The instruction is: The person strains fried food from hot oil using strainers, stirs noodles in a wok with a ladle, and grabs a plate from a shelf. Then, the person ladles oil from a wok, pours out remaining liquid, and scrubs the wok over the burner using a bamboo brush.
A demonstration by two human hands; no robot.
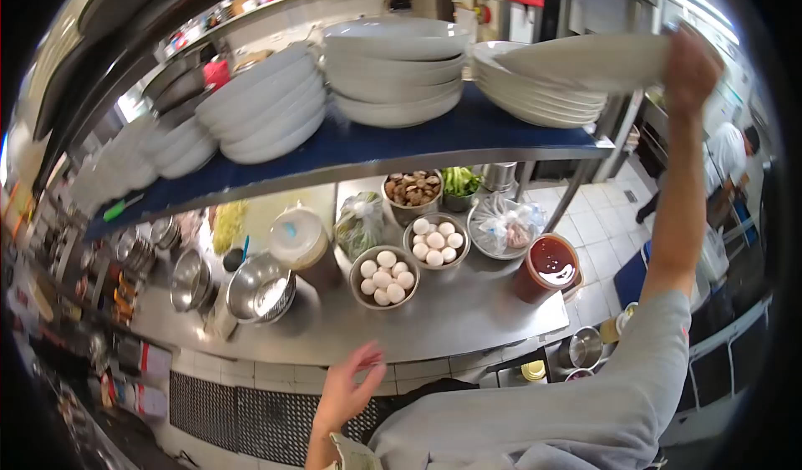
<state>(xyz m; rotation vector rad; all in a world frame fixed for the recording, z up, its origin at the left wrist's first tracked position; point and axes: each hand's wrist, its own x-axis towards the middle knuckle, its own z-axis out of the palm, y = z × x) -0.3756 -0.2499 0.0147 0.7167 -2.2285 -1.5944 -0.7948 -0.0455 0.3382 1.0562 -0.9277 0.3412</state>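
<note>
My right hand (692,67) is raised at the upper right, its fingers closed on the rim of a wide white bowl (597,60). That bowl is tilted, its left side over a stack of similar white bowls (535,102) at the right end of the shelf. My left hand (351,384) hangs in front of the counter's front edge, fingers apart and holding nothing. Nearest to it on the counter is a metal bowl of white eggs (383,301). A second metal bowl of eggs (437,263) stands just behind that one.
More white bowls (393,69) are stacked along the blue shelf (376,144). The steel counter (434,328) bears a tub of red sauce (547,274), a lidded container (301,240), a metal colander (259,290) and a bowl of mushrooms (412,190). Another person (728,161) is at far right.
</note>
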